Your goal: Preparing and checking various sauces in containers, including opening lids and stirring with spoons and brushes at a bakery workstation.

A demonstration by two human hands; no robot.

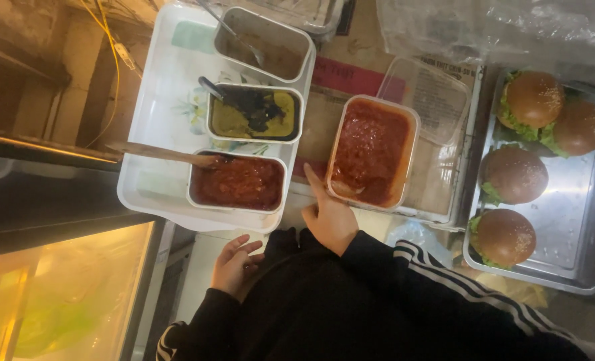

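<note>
The right hand point(329, 217) sits at 6 o'clock, fingers loosely curled and grasping nothing, its index touching the near corner of a plastic tub of red sauce point(371, 152) at centre. The left hand point(234, 264), at 7 o'clock, hangs released. 4 burgers point(515, 175) lie on a metal tray point(578, 200) at 3 o'clock.

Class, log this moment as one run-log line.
right hand: touching red sauce tub | left hand: empty, near body | white tray: three sauce pans
</note>
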